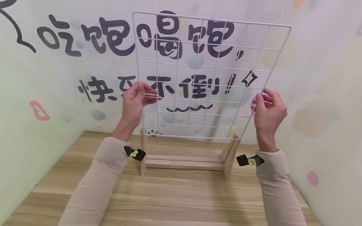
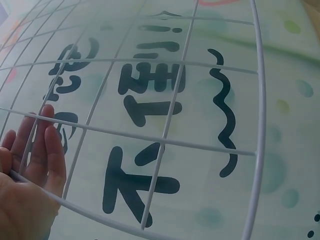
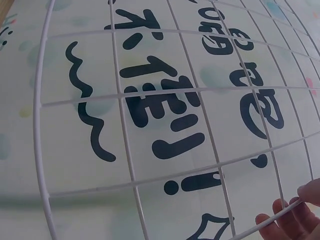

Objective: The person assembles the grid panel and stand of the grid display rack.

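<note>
A white wire grid panel (image 1: 198, 100) is held up in front of the wall, between both hands. My left hand (image 1: 133, 103) grips its left side wire, thumb in front and fingers behind the mesh. On the opposite side, my right hand (image 1: 270, 111) pinches the right side wire between thumb and fingers. The panel's bottom wire overlaps the tops of a wooden stand's (image 1: 185, 165) two uprights in the head view. In the left wrist view the left fingers (image 2: 55, 155) show through the mesh; in the right wrist view the right fingertips (image 3: 280, 225) curl at the edge wire.
The stand rests on a wood-grain table (image 1: 169, 201), its two upright ends joined by a low crossbar. Behind it rises a pale wall (image 1: 319, 78) with large dark lettering and coloured spots. Walls also border the table at left and right.
</note>
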Motion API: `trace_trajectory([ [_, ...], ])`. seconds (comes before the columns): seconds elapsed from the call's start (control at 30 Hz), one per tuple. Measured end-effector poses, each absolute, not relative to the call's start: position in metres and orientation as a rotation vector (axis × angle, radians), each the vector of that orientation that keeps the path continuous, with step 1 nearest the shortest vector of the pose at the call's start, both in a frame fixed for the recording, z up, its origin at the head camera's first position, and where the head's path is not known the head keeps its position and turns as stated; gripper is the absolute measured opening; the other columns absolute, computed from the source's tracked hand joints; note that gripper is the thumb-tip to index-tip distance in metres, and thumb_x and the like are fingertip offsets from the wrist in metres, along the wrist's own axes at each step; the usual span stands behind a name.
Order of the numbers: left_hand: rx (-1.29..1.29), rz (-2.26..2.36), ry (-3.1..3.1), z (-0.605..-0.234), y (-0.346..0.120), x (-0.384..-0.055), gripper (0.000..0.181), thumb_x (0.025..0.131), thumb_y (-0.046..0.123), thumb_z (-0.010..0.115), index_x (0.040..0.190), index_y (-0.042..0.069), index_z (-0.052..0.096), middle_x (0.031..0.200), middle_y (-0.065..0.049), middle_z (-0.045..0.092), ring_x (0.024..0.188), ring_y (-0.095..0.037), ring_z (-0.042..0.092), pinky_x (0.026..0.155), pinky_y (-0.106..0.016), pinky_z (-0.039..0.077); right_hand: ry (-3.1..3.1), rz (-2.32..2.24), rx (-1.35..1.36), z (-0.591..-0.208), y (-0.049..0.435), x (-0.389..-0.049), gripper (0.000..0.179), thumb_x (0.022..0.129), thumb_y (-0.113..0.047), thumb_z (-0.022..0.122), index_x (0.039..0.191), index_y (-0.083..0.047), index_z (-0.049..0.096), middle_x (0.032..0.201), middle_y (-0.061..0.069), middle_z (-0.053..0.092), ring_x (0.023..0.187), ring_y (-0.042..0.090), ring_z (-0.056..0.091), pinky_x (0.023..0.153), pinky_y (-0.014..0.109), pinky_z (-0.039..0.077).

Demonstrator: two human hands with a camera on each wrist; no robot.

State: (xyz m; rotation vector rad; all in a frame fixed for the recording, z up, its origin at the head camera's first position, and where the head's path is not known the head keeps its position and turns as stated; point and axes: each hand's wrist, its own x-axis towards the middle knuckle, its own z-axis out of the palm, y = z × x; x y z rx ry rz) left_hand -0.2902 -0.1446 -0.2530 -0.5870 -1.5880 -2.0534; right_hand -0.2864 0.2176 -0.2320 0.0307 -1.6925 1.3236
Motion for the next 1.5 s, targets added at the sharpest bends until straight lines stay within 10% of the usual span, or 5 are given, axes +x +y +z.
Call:
trace_trajectory([
  [1.5, -0.612, -2.007, -1.562, -0.257, -0.149, -0.298, 0.022, 0.105, 0.021, 0.045, 0.093, 0.009, 0.06, 0.087, 0.0, 0.073, 0.082, -0.015, 0.073, 0.077, -0.025, 0.059, -1.599, 1.366, 0.107, -0.242, 0.214, -0.298, 0.02, 0.092, -0.012, 0.069, 0.112, -0.009, 0.074, 0.085, -0.004, 0.067, 0.07, 0.009, 0.066, 0.067, 0.014, 0.056],
])
